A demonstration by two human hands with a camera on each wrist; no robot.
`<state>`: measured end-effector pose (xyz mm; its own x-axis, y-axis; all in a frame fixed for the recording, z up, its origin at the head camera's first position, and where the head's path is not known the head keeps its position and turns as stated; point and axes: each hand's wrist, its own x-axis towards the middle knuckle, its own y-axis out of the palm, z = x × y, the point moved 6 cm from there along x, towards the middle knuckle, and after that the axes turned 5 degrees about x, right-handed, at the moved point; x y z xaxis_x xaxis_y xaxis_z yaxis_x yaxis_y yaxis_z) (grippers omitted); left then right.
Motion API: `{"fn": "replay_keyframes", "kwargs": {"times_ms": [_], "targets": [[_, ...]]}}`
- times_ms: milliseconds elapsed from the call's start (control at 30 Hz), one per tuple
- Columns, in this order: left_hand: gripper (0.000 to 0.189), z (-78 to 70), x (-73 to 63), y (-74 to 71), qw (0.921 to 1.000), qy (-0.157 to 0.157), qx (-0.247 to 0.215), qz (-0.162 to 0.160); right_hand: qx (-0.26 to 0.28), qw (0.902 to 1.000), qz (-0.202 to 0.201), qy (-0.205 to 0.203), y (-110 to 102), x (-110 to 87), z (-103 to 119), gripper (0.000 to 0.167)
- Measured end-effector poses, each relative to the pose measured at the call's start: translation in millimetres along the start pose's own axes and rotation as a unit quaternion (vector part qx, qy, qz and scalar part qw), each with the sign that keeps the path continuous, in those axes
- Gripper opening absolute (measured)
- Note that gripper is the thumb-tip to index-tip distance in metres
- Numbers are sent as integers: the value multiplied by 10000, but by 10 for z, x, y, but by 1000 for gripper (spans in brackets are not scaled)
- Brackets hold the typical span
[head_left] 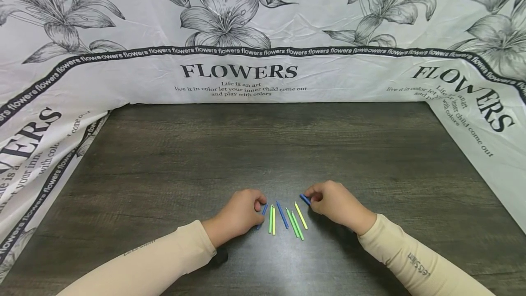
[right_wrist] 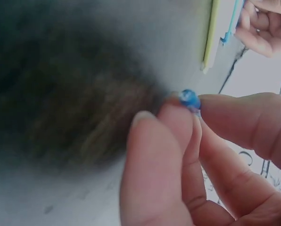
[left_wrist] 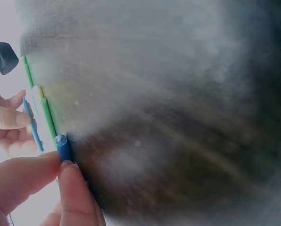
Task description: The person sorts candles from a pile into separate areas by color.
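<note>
In the head view, my left hand (head_left: 238, 214) pinches a slim blue candle (head_left: 265, 208) at the left end of a loose row. On the right side, another blue candle (head_left: 304, 199) is held between thumb and fingers of my right hand (head_left: 336, 202), tilted. Between the hands lie a blue candle (head_left: 282, 215), a yellow candle (head_left: 301, 215), a yellow-green candle (head_left: 274, 221) and several green candles (head_left: 297, 225). The left wrist view shows the round end of the pinched blue candle (left_wrist: 63, 147). In the right wrist view, fingertips grip the other blue candle (right_wrist: 189, 99).
A dark wood-grain tabletop (head_left: 263, 145) spreads beneath the hands. White cloth with printed flowers (head_left: 240, 74) stands along the back and both sides. A small black device (head_left: 218, 257) sits under the left wrist.
</note>
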<state>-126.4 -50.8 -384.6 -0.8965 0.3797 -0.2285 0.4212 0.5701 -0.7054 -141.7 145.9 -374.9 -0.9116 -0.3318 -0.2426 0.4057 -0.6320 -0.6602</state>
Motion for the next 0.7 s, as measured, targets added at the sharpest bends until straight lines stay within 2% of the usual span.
{"fn": "replay_keyframes", "kwargs": {"times_ms": [300, 700], "targets": [[25, -9, -9, 2, 10000, 20, -43, 75, 636, 9979, 111, 30, -51, 54, 1, 25], [26, 1, -5, 15, 9999, 25, -59, 78, 650, 9975, -53, -277, -178, 301, 7, 23]]}}
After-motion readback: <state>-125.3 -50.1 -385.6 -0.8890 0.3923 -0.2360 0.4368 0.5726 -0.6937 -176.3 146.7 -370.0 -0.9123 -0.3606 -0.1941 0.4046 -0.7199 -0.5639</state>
